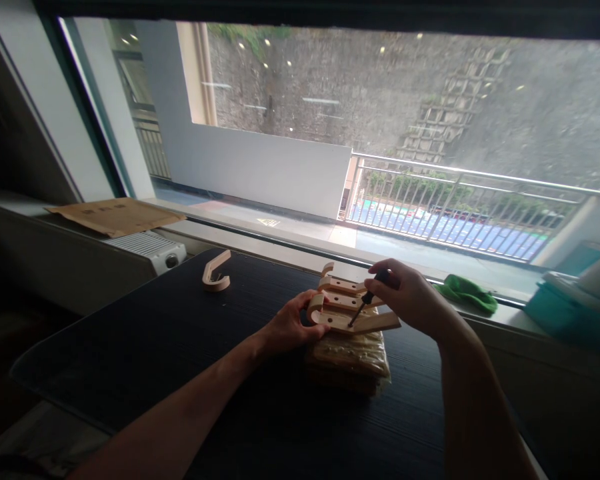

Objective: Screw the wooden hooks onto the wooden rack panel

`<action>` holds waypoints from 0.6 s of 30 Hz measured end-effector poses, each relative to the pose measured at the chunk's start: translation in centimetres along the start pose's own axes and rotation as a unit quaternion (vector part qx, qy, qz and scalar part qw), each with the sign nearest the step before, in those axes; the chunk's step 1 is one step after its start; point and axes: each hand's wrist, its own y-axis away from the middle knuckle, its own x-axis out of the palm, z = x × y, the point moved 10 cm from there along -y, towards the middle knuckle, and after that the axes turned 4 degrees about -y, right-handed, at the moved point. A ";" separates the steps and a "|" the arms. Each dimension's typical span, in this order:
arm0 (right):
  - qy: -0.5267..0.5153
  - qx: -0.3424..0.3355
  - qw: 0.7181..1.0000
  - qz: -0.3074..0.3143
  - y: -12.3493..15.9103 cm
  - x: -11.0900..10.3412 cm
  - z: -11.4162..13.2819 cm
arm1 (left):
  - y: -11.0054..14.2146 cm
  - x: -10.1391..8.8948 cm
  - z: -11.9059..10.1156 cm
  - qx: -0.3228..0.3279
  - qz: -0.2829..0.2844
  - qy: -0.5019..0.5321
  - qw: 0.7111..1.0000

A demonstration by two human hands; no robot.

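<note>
My right hand (397, 290) grips the dark handle of a screwdriver (364, 308), its shaft slanting down to a hole in the nearest wooden hook (363, 325). With its fingers closed around the curled end of that same hook, my left hand (297, 320) steadies it from the left. Two more wooden hooks lie behind it in a row, the middle one (343, 303) and the far one (343, 285), each with dark holes. They rest on a plastic-wrapped block (350, 357). Farther left on the table is a loose wooden hook (215, 273) with small dark pieces, perhaps screws, inside its curve.
The dark table (145, 347) stands against a window sill. On the sill are a brown paper envelope (117, 217), a green cloth (465, 295) and a teal container (570, 303). A white slatted heater (153, 250) is at the table's far left edge.
</note>
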 end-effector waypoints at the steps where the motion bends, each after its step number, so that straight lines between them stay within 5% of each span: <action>1: -0.007 -0.004 1.000 0.003 0.1 0.0 0.2 | 0.0 0.1 -0.1 0.001 0.004 0.006 1.000; 11: 0.021 0.009 0.999 -0.024 -0.3 -0.4 -0.6 | 0.0 0.0 0.0 -0.003 0.000 0.010 1.000; 18: 0.001 -0.031 0.999 0.008 0.3 0.3 1.9 | 0.0 0.2 -0.2 -0.002 0.008 0.025 1.000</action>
